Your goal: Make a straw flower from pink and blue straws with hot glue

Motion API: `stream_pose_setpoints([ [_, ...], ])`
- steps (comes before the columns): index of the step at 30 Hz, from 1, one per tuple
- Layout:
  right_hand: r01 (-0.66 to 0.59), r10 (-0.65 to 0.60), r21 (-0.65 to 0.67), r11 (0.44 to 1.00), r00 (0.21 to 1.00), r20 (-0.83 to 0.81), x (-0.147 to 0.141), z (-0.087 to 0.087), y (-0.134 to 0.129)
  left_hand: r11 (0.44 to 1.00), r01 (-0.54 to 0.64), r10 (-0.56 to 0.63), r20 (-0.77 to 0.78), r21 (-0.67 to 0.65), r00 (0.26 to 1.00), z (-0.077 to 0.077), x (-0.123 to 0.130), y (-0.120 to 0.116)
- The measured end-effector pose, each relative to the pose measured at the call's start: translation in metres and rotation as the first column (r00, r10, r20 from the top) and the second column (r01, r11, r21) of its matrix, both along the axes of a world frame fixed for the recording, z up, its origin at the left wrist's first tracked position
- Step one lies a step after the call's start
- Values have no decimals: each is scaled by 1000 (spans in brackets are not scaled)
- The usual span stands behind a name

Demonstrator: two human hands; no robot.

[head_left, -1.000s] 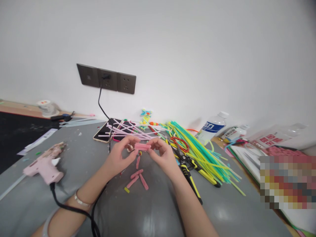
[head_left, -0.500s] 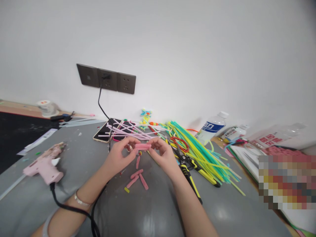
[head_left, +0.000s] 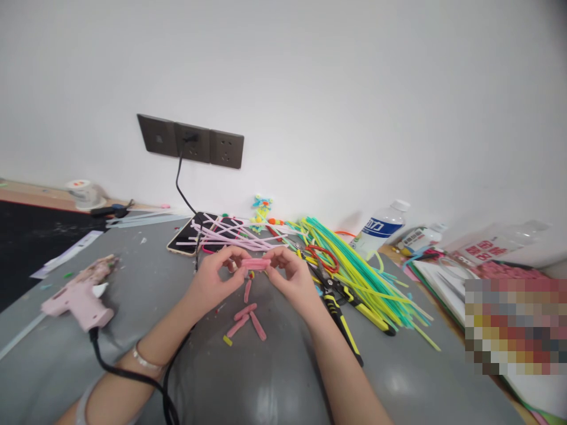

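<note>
Between my two hands, level above the table, are pink pipe cleaner pieces (head_left: 256, 264) lying side by side. My left hand (head_left: 221, 273) pinches their left end, thumb below and fingers above. The right end is in the pinch of my right hand (head_left: 289, 273). Below them on the grey table lie several loose short pink pieces (head_left: 257, 326) and one small yellow piece (head_left: 227, 340). Pliers-like cutters with black and yellow handles (head_left: 341, 327) rest just right of my right hand.
A pink glue gun (head_left: 80, 298) lies at left, its black cable crossing under my left arm. Phones (head_left: 181, 239) sit beneath lilac pipe cleaners (head_left: 234, 231). A green and yellow bundle (head_left: 363, 277) lies at right, near a bottle (head_left: 383, 227) and papers (head_left: 436, 289). A wall socket (head_left: 192, 141) is behind.
Hardly anything differs. Both hands keep their pinch on the pink pieces, which have shifted very slightly; the things on the table have not moved.
</note>
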State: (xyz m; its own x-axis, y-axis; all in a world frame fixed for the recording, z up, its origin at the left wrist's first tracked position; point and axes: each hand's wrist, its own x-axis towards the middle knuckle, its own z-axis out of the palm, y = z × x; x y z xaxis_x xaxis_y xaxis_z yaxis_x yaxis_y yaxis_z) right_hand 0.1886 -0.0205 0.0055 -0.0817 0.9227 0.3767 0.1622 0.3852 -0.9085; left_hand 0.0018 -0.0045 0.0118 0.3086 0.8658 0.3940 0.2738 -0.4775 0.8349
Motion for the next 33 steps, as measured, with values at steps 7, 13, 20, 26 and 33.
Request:
stream_pose_setpoints([
  [7,-1,1,4,1000,1000,-3,-1,0,0,1000,-3,3,2,-27,1000,-1,1,1],
  [13,-19,19,-6,1000,1000,-25,0,-1,0,999,-5,6,17,-38,1000,-1,1,1],
  [20,-3,3,4,1000,1000,-8,1,-3,1,1000,0,1,47,-29,999,1,0,1],
  [26,5,-5,-12,1000,1000,-4,1,-3,1,1000,2,0,49,-26,999,0,1,1],
  [33,-1,0,-23,1000,1000,-17,2,-2,1,999,15,-14,52,-28,999,0,1,1],
])
